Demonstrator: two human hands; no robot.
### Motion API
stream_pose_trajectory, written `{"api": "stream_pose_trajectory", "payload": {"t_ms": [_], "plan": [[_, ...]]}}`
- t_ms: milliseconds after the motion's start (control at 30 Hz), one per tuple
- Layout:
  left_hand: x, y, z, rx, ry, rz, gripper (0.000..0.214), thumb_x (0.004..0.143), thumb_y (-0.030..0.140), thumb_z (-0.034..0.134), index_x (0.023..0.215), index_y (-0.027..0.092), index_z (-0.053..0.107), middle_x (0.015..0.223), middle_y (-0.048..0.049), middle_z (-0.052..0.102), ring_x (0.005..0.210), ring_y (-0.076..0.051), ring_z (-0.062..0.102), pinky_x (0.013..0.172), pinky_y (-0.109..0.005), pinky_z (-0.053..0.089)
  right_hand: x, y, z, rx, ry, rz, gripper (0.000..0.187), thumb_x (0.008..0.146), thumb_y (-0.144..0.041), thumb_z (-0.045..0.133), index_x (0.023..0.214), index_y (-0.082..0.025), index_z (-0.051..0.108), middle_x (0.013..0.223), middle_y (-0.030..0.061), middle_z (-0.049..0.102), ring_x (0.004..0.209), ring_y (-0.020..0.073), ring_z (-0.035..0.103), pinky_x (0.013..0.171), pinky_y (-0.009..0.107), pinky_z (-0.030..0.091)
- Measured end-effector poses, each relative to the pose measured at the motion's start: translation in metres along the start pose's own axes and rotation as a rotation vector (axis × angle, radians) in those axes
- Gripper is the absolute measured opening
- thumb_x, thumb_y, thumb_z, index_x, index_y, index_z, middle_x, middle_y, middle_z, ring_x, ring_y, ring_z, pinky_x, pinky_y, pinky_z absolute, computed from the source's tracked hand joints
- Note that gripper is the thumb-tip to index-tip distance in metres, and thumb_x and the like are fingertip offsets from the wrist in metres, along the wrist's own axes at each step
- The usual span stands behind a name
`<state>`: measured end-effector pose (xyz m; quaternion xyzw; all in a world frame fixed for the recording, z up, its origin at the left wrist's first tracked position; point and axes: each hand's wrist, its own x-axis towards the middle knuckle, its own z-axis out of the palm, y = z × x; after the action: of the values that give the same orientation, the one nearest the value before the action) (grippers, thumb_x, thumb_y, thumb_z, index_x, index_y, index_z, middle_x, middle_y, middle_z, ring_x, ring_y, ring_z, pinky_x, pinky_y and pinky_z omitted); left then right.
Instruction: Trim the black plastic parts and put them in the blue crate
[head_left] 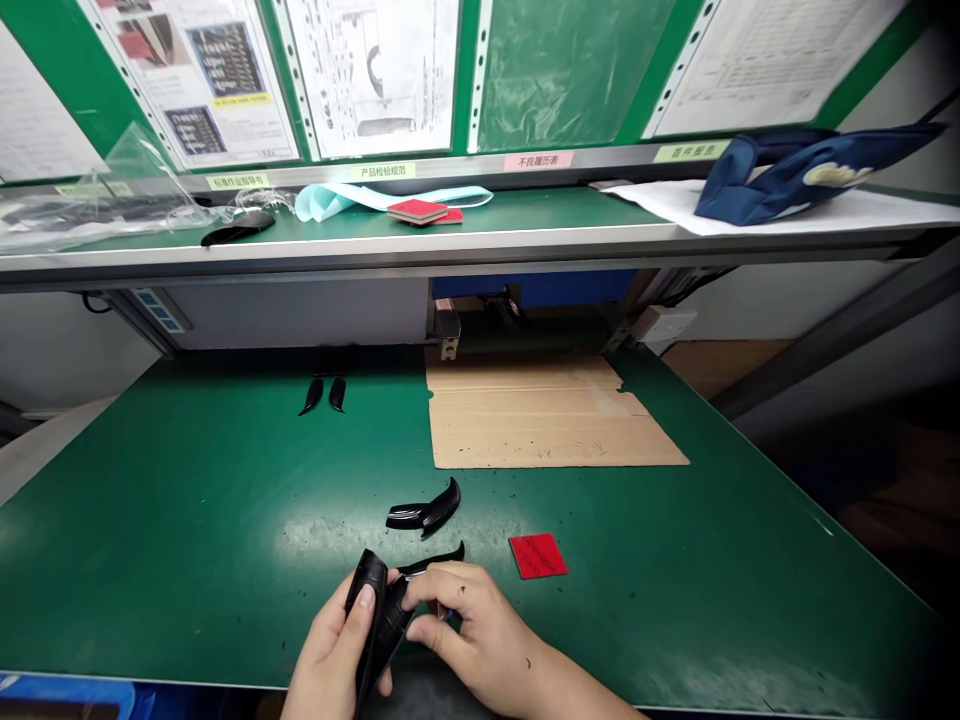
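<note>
Left hand (330, 640), at the bottom middle of the frame: gripping a black part (390, 625), with the thumb pressed flat along the outside and the fingers wrapped behind. Right hand (484, 630), just beside it on the right: curled, with forefinger and thumb bent in toward the inner face of the part and the forefinger apparently touching it. Hard to tell whether pinching anything; a small bluish glint under the fingers, too covered to name.

Key relation: the part directly to the left of the right fingertips, with its long axis running roughly up and down the frame, tilted slightly, and its hollow side turned toward the right hand. Nearer of the two: the left, wrapped round it, against the right, only at its edge.

Just above the right knuckles, a hooked strip (442, 556); unclear whether touching the part. A little higher on the bench (225, 560), two curved strips (442, 508), overlapping, with one tip pointing up and right. To the right of centre, a red square (538, 556), well apart from both hands. Beyond, a sheet of cardboard (555, 425); toward the upper left of the bench, two small pieces (337, 393), side by side.
</note>
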<state>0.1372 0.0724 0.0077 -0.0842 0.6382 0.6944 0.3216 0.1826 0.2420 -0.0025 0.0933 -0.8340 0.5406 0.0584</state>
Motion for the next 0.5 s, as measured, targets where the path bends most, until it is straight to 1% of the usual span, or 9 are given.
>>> {"api": "stream_pose_trajectory", "payload": {"t_ms": [133, 233, 333, 400, 500], "plan": [[0.004, -0.001, -0.002, 0.008, -0.019, 0.0, 0.063, 0.079, 0.06, 0.058, 0.115, 0.008, 0.057, 0.039, 0.0013, 0.057, 0.038, -0.012, 0.049, 0.042, -0.02, 0.035, 0.003, 0.002, 0.0, -0.029, -0.026, -0.001, 0.014, 0.09, -0.034, 0.058, 0.093, -0.021, 0.063, 0.08, 0.0005, 0.066, 0.071, 0.0135, 0.058, 0.071, 0.025, 0.043], [0.007, -0.001, -0.004, 0.008, -0.002, -0.012, 0.063, 0.079, 0.061, 0.057, 0.115, 0.009, 0.057, 0.042, 0.0008, 0.058, 0.039, -0.011, 0.049, 0.042, -0.02, 0.036, 0.006, 0.005, 0.0, -0.062, -0.04, -0.003, 0.015, 0.091, -0.035, 0.057, 0.094, -0.022, 0.063, 0.08, 0.0006, 0.065, 0.072, 0.0141, 0.058, 0.072, 0.026, 0.042], [0.01, -0.001, -0.006, 0.006, 0.023, -0.015, 0.064, 0.078, 0.061, 0.058, 0.115, 0.01, 0.059, 0.045, -0.0001, 0.061, 0.039, -0.011, 0.049, 0.042, -0.02, 0.035, 0.008, 0.009, 0.001, -0.131, -0.071, -0.022, 0.019, 0.092, -0.037, 0.053, 0.103, -0.024, 0.062, 0.079, 0.0004, 0.064, 0.071, 0.0148, 0.057, 0.071, 0.028, 0.04], [0.013, -0.001, -0.008, 0.007, 0.018, -0.022, 0.063, 0.078, 0.061, 0.058, 0.115, 0.01, 0.059, 0.045, -0.0005, 0.061, 0.039, -0.01, 0.049, 0.041, -0.019, 0.035, 0.011, 0.013, 0.001, -0.188, -0.092, -0.049, 0.024, 0.094, -0.039, 0.049, 0.109, -0.025, 0.062, 0.076, 0.0003, 0.063, 0.067, 0.0149, 0.055, 0.069, 0.029, 0.039], [0.017, -0.001, -0.011, -0.013, -0.007, -0.052, 0.061, 0.08, 0.059, 0.057, 0.115, 0.009, 0.058, 0.05, -0.0024, 0.065, 0.037, -0.008, 0.049, 0.04, -0.018, 0.034, 0.016, 0.017, 0.003, -0.228, -0.094, -0.083, 0.027, 0.095, -0.043, 0.047, 0.107, -0.025, 0.063, 0.072, 0.0, 0.062, 0.064, 0.0148, 0.053, 0.067, 0.029, 0.037]]}}
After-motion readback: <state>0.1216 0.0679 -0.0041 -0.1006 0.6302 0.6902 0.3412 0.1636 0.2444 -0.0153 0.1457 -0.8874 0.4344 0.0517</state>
